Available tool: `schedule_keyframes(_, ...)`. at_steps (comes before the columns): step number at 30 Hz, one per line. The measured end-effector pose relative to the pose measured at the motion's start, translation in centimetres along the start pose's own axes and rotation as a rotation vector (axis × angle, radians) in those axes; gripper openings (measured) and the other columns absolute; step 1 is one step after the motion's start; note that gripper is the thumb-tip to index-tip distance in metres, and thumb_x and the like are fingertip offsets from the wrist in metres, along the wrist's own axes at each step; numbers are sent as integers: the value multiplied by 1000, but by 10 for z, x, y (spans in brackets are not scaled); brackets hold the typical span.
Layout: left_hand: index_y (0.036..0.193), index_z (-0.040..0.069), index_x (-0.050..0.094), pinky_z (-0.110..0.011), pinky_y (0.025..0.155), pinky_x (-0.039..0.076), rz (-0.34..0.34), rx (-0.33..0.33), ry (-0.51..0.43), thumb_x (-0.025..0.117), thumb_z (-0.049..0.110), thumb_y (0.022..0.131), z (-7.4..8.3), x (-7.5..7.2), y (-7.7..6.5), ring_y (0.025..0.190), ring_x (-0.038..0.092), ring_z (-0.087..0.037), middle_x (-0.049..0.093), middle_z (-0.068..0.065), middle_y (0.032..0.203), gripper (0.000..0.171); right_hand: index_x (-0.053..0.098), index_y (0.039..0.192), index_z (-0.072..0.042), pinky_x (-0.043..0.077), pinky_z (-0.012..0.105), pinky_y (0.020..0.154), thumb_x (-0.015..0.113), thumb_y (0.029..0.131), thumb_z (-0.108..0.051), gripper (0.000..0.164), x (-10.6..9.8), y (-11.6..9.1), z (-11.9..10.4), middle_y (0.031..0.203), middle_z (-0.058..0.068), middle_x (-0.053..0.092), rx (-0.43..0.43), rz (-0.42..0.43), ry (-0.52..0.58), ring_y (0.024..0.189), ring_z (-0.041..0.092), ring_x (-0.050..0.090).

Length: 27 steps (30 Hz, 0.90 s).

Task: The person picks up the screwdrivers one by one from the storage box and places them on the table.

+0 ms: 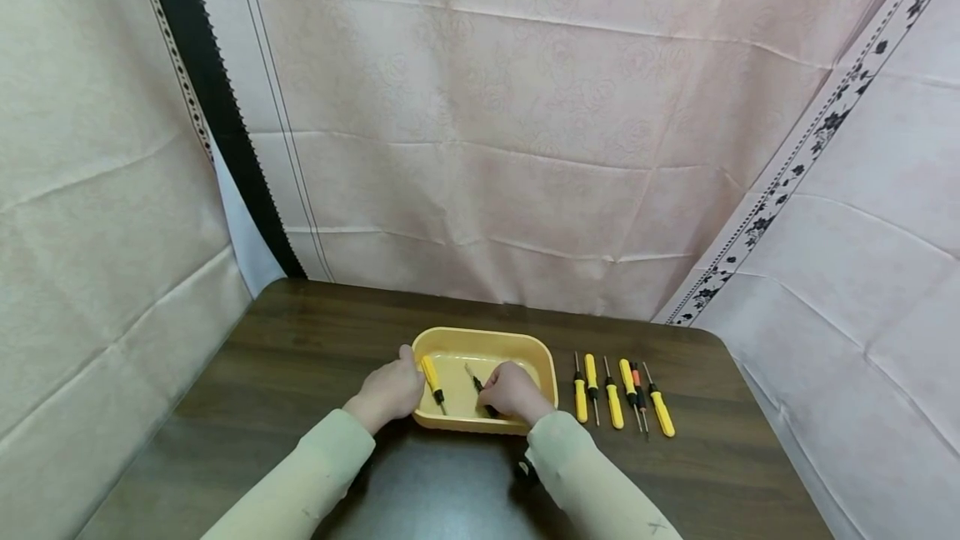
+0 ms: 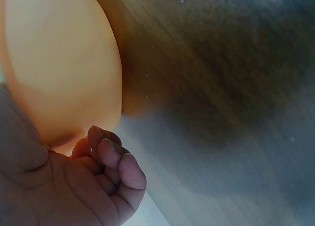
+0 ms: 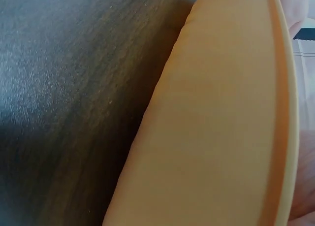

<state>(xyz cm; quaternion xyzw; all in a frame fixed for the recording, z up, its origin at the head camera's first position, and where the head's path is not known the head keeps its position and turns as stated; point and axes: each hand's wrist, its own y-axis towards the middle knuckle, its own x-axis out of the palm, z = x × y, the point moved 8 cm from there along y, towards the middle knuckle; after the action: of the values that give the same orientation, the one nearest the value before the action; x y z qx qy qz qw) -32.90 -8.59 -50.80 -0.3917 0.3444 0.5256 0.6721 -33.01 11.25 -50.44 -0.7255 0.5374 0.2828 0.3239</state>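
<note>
A shallow yellow plastic tray [image 1: 480,342] sits on the table. My left hand [image 1: 390,390] grips its left end, thumb up at the rim; in the left wrist view, curled fingers [image 2: 133,172] lie against the tray's outer wall [image 2: 64,53]. Over the front wall reaches my right hand [image 1: 512,392], its fingers pinching a dark-handled screwdriver [image 1: 476,379] low inside the tray. To the left in the tray lies a yellow-and-black screwdriver [image 1: 430,373], tip toward the front. The tray's front wall [image 3: 211,108] hides most of the right hand in the right wrist view.
Right of the tray, several screwdrivers lie in a loose row, among them a yellow-handled one [image 1: 662,415] at the far right and a red-and-black one [image 1: 637,380]. The dark wooden table [image 1: 300,365] has pale cloth [image 1: 480,107] hanging behind it and at both sides.
</note>
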Motion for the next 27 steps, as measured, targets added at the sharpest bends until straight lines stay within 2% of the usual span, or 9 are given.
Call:
schedule_keyframes(4,135,-8,28,-37,55,42,0,-4,4,38,24,101,0,0,0,57,52,-23,53,-8,68,48,63,69,-11,41,27,51,74,79,-15,15,-11,-1,-1,63,-4,58,-22,35,28,55,12,50)
schedule_keyframes(12,135,-8,28,-37,55,42,-6,-13,7,39,24,101,0,0,0,57,52,-23,53,-9,69,48,67,82,-8,46,31,61,70,84,-14,7,-50,-10,-3,78,1,63,-68,71,139,67,15,56)
schedule_keyframes(20,135,-9,28,-38,55,42,-1,-9,11,39,24,100,0,0,0,57,53,-23,53,-9,69,49,66,92,-7,50,32,61,70,88,-18,13,-92,-22,24,85,5,63,34,142,215,70,18,60)
schedule_keyframes(27,135,-9,28,-37,54,41,0,-7,7,39,24,101,-1,2,1,56,52,-23,53,-9,68,48,66,95,-5,53,39,67,70,87,-19,17,-111,-32,50,85,7,63,88,185,216,74,28,65)
